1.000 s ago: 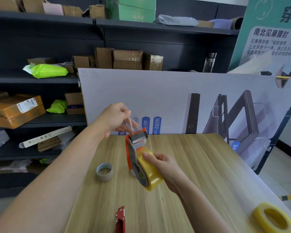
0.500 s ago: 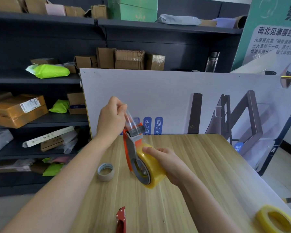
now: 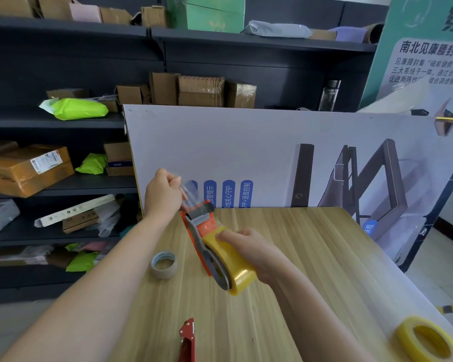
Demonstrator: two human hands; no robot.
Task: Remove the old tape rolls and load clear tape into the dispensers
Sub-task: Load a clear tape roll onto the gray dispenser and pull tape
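Loading in progress: clear tape roll (image 3: 233,267) is being held on orange dispenser (image 3: 202,231) mid-table by right hand (image 3: 254,253), fingers curled around it, while its free end (image 3: 190,193) is being pinched upward by left hand (image 3: 162,193); spent roll (image 3: 164,265) is lying left, red dispenser (image 3: 187,340) near and yellow roll (image 3: 429,340) near right are still awaiting handling.

Both hands (image 3: 162,194) (image 3: 254,250) raised — grips closed

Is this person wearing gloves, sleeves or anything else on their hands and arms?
No. Both hands, the left hand and the right hand, are bare, without gloves. Both forearms are uncovered as far as the picture shows: no sleeves, watch, rings or bracelets are visible.
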